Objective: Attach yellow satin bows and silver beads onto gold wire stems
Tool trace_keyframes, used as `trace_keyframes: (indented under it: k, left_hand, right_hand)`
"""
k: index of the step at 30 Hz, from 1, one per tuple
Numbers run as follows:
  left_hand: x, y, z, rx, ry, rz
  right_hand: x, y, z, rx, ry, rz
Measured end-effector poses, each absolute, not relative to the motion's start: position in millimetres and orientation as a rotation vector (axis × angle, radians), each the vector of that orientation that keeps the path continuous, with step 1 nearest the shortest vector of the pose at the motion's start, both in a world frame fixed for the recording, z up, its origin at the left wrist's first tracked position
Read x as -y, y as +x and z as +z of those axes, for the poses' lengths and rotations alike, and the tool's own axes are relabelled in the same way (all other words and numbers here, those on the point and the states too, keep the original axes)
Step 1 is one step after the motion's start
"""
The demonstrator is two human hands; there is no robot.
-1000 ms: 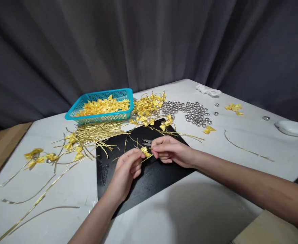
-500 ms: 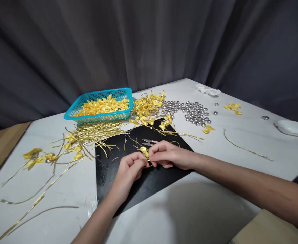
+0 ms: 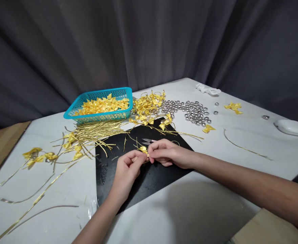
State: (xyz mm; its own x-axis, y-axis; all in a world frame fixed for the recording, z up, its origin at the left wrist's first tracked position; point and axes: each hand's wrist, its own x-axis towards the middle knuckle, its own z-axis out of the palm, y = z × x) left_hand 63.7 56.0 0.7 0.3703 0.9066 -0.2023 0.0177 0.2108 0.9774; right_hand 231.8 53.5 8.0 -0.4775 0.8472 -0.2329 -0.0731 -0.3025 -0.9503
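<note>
My left hand (image 3: 129, 169) is closed in a pinch over the black mat (image 3: 108, 183), its fingertips on a thin gold cord (image 3: 149, 155). My right hand (image 3: 165, 153) pinches the same cord, fingertips almost meeting those of the left. Just beyond the fingertips sits a small yellow ribbon bow (image 3: 143, 149), partly covered by the fingers. The knot or join between cord and bow is too small to make out. Behind my right hand lie metal snips (image 3: 147, 141), blades pointing left, handles mostly hidden.
A blue basket (image 3: 100, 118) holds yellow bows, with gold cords (image 3: 98, 130) heaped before it. Finished-looking bows on cords (image 3: 149, 103) lie beside silver beads (image 3: 196, 112). A white dish (image 3: 291, 127) and crumpled tissue (image 3: 207, 89) are at the right.
My left fingertips have moved slightly up and closer to the right ones. The cord between the hands now shows less of a loop below them.
</note>
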Motion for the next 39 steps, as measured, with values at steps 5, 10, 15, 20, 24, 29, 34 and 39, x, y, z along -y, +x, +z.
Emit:
trace_keyframes:
  k: [5,10,15,20,24,29,34,39]
  left_hand:
    - [-55,63,-1,-1.034,1.156,0.848]
    - [-55,63,-2,-1.022,1.169,0.853]
    - [-55,63,-1,-1.07,1.191,0.884]
    - [-55,64,-1,-1.079,1.231,0.87]
    - [-56,64,-1,-1.084,1.25,0.882]
    - [-55,65,-1,-1.098,1.283,0.892]
    - [-53,64,1,-1.17,1.374,0.999]
    - [-58,56,-4,-1.363,1.57,1.13]
  right_hand:
    - [-54,232,7,1.289,-1.035,1.771]
    - [-53,231,10,1.328,-1.088,1.74]
    - [-53,232,12,1.406,-1.18,1.658]
    - [-54,231,12,1.411,-1.237,1.628]
    - [-53,229,11,1.322,-1.261,1.657]
    - [-54,228,12,1.295,-1.32,1.658]
    - [-57,233,22,1.404,-1.257,1.55]
    - [-60,244,34,1.548,-1.229,1.498]
